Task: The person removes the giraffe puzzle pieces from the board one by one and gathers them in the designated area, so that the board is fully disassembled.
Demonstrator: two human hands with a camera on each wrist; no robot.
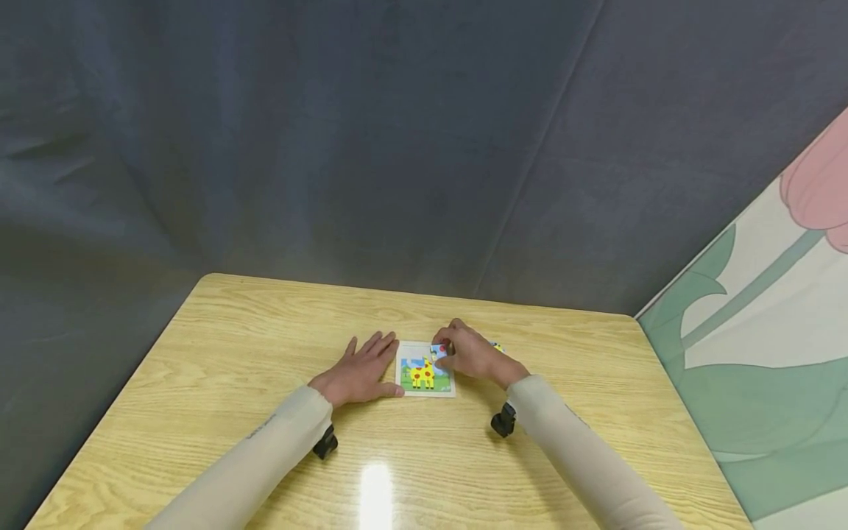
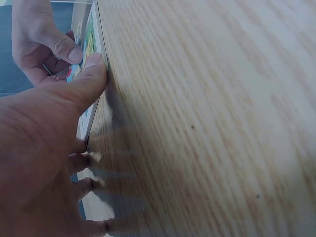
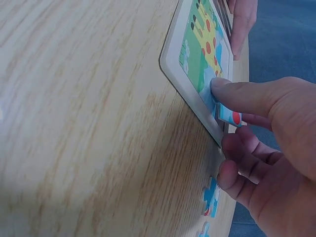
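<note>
A jigsaw puzzle board with a white frame lies on the table, its picture showing a spotted yellow giraffe on green grass. My left hand is spread flat beside the board's left edge, and its thumb rests on the frame's near corner. At the upper right of the board, my right hand pinches a blue jigsaw piece with a red spot. In the right wrist view this piece is tilted over the corner of the picture, partly covered by the thumb.
Loose jigsaw pieces lie on the table right of the board, mostly hidden behind the right hand in the head view. The wooden table ends at a dark curtain at the back. A flower-patterned panel borders the right side.
</note>
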